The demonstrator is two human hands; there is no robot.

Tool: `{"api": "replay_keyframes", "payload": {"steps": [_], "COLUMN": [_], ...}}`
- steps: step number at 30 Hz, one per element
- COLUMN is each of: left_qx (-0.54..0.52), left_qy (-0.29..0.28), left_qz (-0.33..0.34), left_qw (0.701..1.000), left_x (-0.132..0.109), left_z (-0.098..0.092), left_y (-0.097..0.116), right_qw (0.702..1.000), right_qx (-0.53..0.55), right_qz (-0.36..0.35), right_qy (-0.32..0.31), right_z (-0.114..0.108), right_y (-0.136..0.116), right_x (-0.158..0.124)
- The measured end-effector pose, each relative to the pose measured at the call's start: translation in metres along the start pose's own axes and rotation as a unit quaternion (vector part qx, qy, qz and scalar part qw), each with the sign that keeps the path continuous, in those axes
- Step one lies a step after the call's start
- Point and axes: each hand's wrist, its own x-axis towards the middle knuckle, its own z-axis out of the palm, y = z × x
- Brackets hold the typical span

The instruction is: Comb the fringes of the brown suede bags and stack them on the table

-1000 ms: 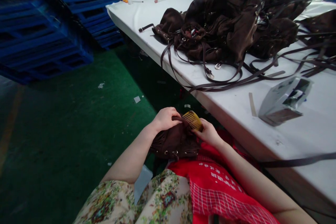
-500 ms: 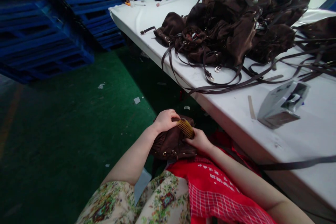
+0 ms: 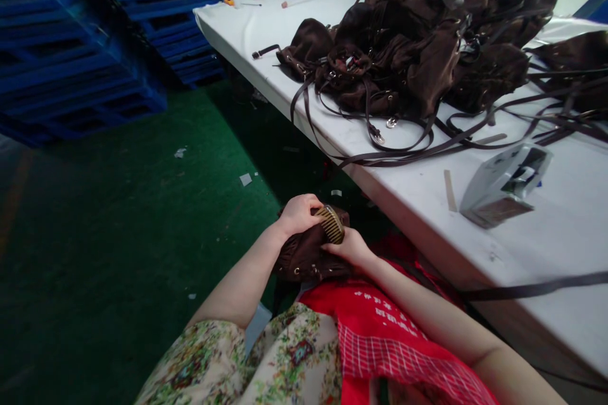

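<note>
A dark brown bag [image 3: 308, 252] with metal eyelets rests at my lap, in front of the red apron. Across its upper part lies a yellowish-brown comb-like object [image 3: 332, 224] with ridges or teeth. My left hand [image 3: 300, 214] is closed at the bag's top, its fingertips at the upper end of the ridged object. My right hand [image 3: 350, 245] grips the lower end of that object, thumb against the bag. The undersides of both hands and what lies beneath the bag are hidden.
On the white table [image 3: 403, 193] to the right lie a heap of brown bags [image 3: 408, 44] with long straps, and a grey tape dispenser [image 3: 503, 186]. Blue pallets [image 3: 85, 69] stand at the left. Paper scraps [image 3: 246, 180] dot the green floor.
The ridged object has tilted a little and turned in my hands, and my right hand has shifted slightly left. The whole view has moved slightly.
</note>
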Motion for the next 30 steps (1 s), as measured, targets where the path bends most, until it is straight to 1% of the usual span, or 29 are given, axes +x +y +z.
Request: {"api": "replay_keyframes", "payload": {"steps": [1, 2, 4, 5, 6, 7, 9, 10, 11, 12, 13, 15, 17, 18, 19, 20, 21, 23, 24, 26, 27, 28, 29, 30], "left_qx": [-0.006, -0.02, -0.081, -0.136, -0.206, -0.284, -0.431, -0.479, -0.507, -0.515, -0.505, -0.465, -0.443, -0.441, -0.434, -0.417, -0.388, -0.315, -0.286, -0.262, -0.265, -0.282, -0.311, -0.352], "left_qy": [0.002, 0.001, -0.024, -0.047, -0.069, -0.086, -0.099, -0.107, -0.132, -0.173, -0.219, -0.298, -0.347, -0.365, -0.385, -0.403, -0.417, -0.417, -0.402, -0.352, -0.331, -0.315, -0.307, -0.306], "left_qz": [-0.004, -0.008, -0.013, -0.015, -0.014, -0.01, 0.004, 0.01, 0.011, 0.002, -0.015, -0.068, -0.121, -0.136, -0.141, -0.133, -0.117, -0.085, -0.078, -0.087, -0.096, -0.105, -0.11, -0.112], "left_qw": [1.0, 1.0, 0.996, 0.99, 0.976, 0.955, 0.897, 0.871, 0.852, 0.84, 0.835, 0.831, 0.817, 0.808, 0.802, 0.804, 0.814, 0.848, 0.866, 0.894, 0.901, 0.9, 0.893, 0.878], "left_x": [0.0, -0.001, -0.004, -0.006, -0.007, -0.008, -0.007, -0.005, -0.003, -0.001, 0.002, 0.004, 0.004, 0.003, 0.002, 0.001, 0.0, -0.001, -0.001, -0.002, -0.002, -0.002, -0.002, -0.001], "left_z": [-0.001, -0.004, -0.018, -0.029, -0.041, -0.053, -0.075, -0.081, -0.084, -0.083, -0.079, -0.066, -0.052, -0.047, -0.042, -0.037, -0.032, -0.019, -0.01, 0.01, 0.02, 0.03, 0.038, 0.044], "left_y": [-0.001, -0.002, -0.003, -0.002, 0.002, 0.009, 0.028, 0.04, 0.051, 0.061, 0.069, 0.074, 0.068, 0.063, 0.058, 0.054, 0.051, 0.049, 0.049, 0.051, 0.052, 0.052, 0.051, 0.049], "right_qw": [1.0, 1.0, 0.997, 0.993, 0.988, 0.981, 0.962, 0.951, 0.941, 0.932, 0.926, 0.929, 0.942, 0.95, 0.957, 0.963, 0.967, 0.974, 0.977, 0.982, 0.984, 0.985, 0.985, 0.985], "right_qx": [-0.004, 0.006, 0.035, 0.042, 0.041, 0.036, 0.022, 0.015, 0.009, 0.002, -0.006, -0.015, -0.007, 0.001, 0.012, 0.02, 0.026, 0.025, 0.018, -0.011, -0.026, -0.038, -0.043, -0.041], "right_qz": [0.004, 0.007, -0.004, -0.021, -0.042, -0.062, -0.09, -0.101, -0.112, -0.121, -0.13, -0.131, -0.096, -0.072, -0.048, -0.026, -0.007, 0.017, 0.021, 0.019, 0.018, 0.02, 0.024, 0.03], "right_qy": [-0.002, -0.017, -0.073, -0.108, -0.142, -0.179, -0.256, -0.291, -0.32, -0.343, -0.354, -0.347, -0.322, -0.305, -0.286, -0.269, -0.252, -0.222, -0.209, -0.185, -0.175, -0.169, -0.166, -0.163], "right_z": [0.001, 0.0, -0.006, -0.01, -0.012, -0.012, -0.007, -0.003, 0.001, 0.004, 0.005, -0.001, -0.017, -0.026, -0.035, -0.044, -0.051, -0.061, -0.064, -0.068, -0.069, -0.07, -0.071, -0.071], "right_y": [-0.002, -0.005, -0.015, -0.023, -0.031, -0.041, -0.061, -0.071, -0.079, -0.086, -0.092, -0.1, -0.102, -0.102, -0.1, -0.097, -0.094, -0.088, -0.084, -0.076, -0.072, -0.067, -0.061, -0.055], "right_x": [0.0, -0.001, -0.004, -0.007, -0.011, -0.016, -0.025, -0.031, -0.036, -0.04, -0.044, -0.048, -0.049, -0.048, -0.046, -0.044, -0.041, -0.033, -0.028, -0.018, -0.013, -0.008, -0.004, 0.001]}}
